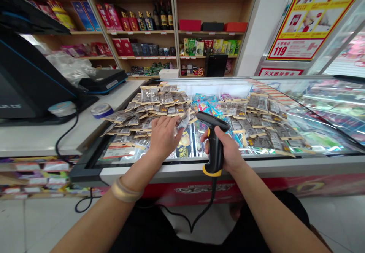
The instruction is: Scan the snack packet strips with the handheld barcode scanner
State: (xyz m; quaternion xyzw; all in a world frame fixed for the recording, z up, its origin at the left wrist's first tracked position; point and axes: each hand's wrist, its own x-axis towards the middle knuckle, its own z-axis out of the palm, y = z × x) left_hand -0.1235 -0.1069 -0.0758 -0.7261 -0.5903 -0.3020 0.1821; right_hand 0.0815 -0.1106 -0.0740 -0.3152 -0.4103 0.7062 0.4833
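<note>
My right hand (228, 148) is wrapped round the handle of a black and yellow barcode scanner (216, 150), its head tilted towards the left. A small clear-and-brown snack packet (184, 120) is gripped in my left hand (164, 134), partly hidden by the fingers. Behind that hand spreads a heap of similar packets (162, 99) on the glass top of a chest freezer (182, 167). More packets (262, 116) form a second heap to the right of the scanner. Blue, colourful packages (208, 104) show between the two heaps.
On the left counter (85, 131) stand a dark checkout machine (31, 74), a black scale (104, 80) and a round tape roll (102, 110). The scanner's cable (212, 196) hangs down in front of the freezer. Shelves (134, 32) with boxes and bottles line the back.
</note>
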